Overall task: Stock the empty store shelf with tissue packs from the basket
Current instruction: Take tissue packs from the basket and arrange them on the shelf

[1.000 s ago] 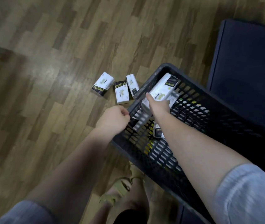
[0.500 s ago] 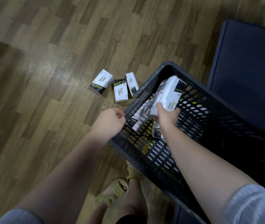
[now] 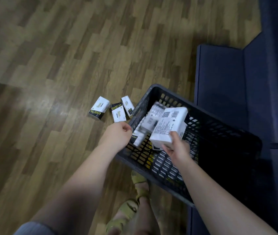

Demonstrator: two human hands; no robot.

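Right hand: right hand (image 3: 175, 148), centre right of frame, fingers curled round the near end of a tissue pack (image 3: 168, 126), lifted above the basket (image 3: 219, 133).
Pack axis: long axis runs from the hand toward upper right of frame; printed back face up.
Left hand: left hand (image 3: 117, 135), fingers curled, at the basket's left rim; appears to grip it, contact not clear.
More packs: blurred white packs (image 3: 143, 131) inside the basket, just left of the held one.
Floor: three loose packs (image 3: 112, 109) on the wooden floor (image 3: 67, 48), beyond the left hand.
Shelf: dark blue shelf (image 3: 223, 85) at right of frame, beyond the basket; right hand is nearer to it.
Judgement: pack must travel rightward.
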